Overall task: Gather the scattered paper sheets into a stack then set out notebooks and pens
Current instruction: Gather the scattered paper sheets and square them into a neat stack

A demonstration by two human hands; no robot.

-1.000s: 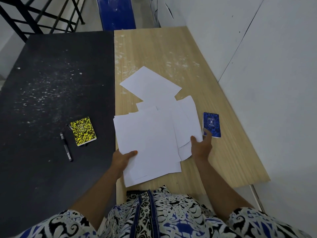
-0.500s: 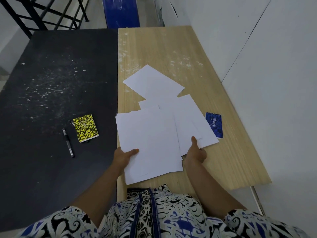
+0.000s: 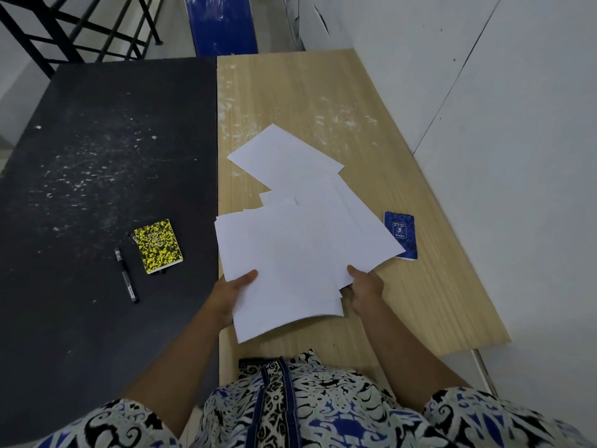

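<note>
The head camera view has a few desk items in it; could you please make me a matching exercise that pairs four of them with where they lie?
Things:
1. yellow notebook
2. blue notepad
3. black pen
4. far paper sheet

Places:
A. on the wooden table, alone beyond the gathered sheets
B. on the black table, left of the yellow notebook
C. on the wooden table, partly under a sheet's corner
D. on the black table, near the seam with the wooden table

Pairs: 1-D, 2-C, 3-B, 4-A
</note>
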